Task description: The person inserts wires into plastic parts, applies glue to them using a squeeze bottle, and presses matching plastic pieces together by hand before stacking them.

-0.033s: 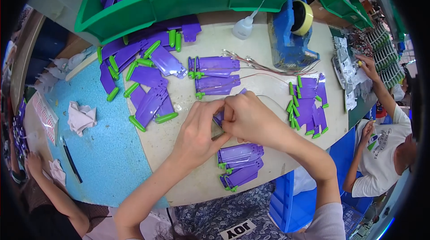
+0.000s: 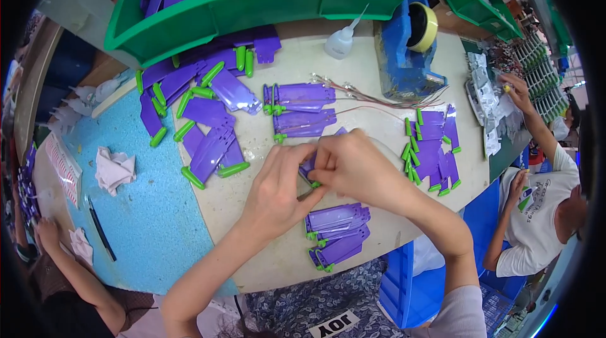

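A small purple plastic piece with a green end is held between both hands over the pale worktop, mostly hidden by the fingers. My left hand is closed on it from the left, thumb and forefinger pinching. From the other side my right hand closes on it with bent fingers. Just beyond the hands lie purple pieces with green ends and thin wires. Nearer to me rests another group of purple pieces. More purple and green pieces lie to the right, and a loose heap to the left.
A green bin full of purple pieces stands at the back. Beside it are a white squeeze bottle and a blue tape dispenser. A blue mat carries a crumpled cloth and a black pen. Other people work at both sides.
The right fingers have shifted slightly, and a green end of the held piece shows more below them. The whole view has moved a little.
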